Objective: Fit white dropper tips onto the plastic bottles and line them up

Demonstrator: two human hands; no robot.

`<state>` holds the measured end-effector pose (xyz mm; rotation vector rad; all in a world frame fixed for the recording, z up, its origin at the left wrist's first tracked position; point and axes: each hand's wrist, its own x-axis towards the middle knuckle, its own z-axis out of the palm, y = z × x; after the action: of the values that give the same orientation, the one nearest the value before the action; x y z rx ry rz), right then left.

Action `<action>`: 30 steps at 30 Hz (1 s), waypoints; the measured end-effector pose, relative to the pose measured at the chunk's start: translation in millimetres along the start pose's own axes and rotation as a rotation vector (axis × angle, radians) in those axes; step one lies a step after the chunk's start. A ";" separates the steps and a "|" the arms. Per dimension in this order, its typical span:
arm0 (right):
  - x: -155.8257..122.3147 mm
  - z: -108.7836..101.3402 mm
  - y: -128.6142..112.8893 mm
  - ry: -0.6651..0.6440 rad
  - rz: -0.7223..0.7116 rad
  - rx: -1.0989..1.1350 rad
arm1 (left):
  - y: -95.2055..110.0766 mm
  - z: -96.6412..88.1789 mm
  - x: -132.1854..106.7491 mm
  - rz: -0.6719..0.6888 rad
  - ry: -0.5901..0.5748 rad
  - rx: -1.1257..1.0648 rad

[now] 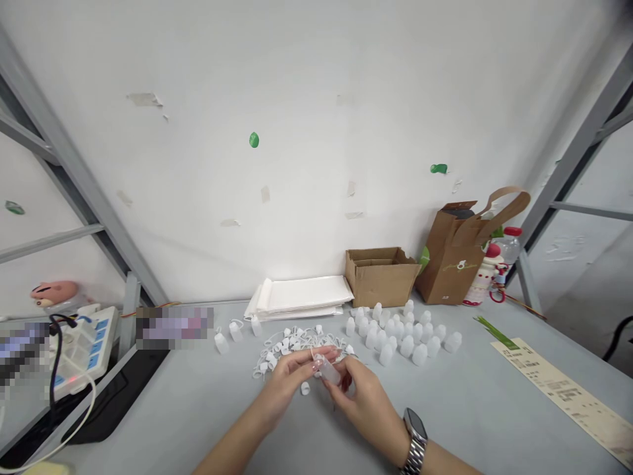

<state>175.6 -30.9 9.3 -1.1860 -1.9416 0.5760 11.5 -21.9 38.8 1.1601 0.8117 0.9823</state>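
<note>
Both my hands meet over the grey table (208, 409), just in front of a heap of small white caps with loops (291, 344). My right hand (363, 399), with a metal watch on its wrist, grips a small translucent plastic bottle (329, 371) lying tilted. My left hand (289, 376) pinches at the bottle's top end with thumb and fingers; a small cap may be between them, but I cannot make it out. One loose white cap (305, 389) lies on the table right under the hands.
Several capped white bottles (403, 333) stand in a cluster at right of the heap, and three lie apart at left (236, 333). Behind are a stack of white envelopes (299, 297), an open cardboard box (378, 276), a brown paper bag (457, 254) and a printed paper strip (564, 392).
</note>
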 end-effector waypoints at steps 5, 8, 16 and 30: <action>-2.6 5.0 0.4 0.004 -0.083 -0.150 | -3.6 4.1 -0.5 -0.012 0.002 -0.041; -3.3 6.5 1.1 0.050 -0.133 -0.263 | -5.5 5.2 -0.9 -0.017 0.019 -0.044; -3.6 7.6 4.7 0.161 -0.208 -0.433 | -12.1 10.2 0.5 -0.045 0.086 -0.057; -4.0 6.0 1.6 0.133 -0.240 -0.426 | -15.4 8.3 0.4 -0.080 0.114 -0.074</action>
<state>172.7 -33.6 3.1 -1.1821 -2.1096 -0.0471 22.3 -26.1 25.6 1.0078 0.8985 1.0101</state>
